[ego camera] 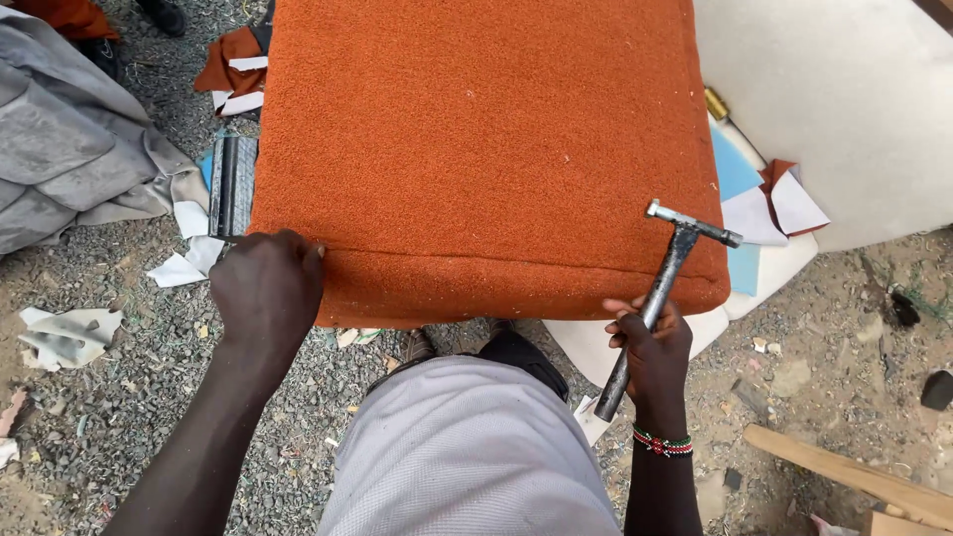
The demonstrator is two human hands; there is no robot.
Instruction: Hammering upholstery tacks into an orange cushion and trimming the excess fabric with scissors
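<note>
The fingers of the right hand (650, 342) are closed round the shaft of a metal hammer (663, 288), its head raised just above the near right edge of the orange cushion (476, 139). The left hand (266, 288) is curled shut against the cushion's near left corner, pinching the fabric there. The cover is best kept taut under that hand and the blows kept short and square. Grey gravel (119, 417) is seen beneath, littered with paper scraps (65, 333); a pale foam slab (844, 109) lies at right, a wooden strip (854, 476) near it

Left hand (266, 290) grips orange cushion (486, 149) corner; right hand (650, 347) holds hammer (657, 293) upright.
</note>
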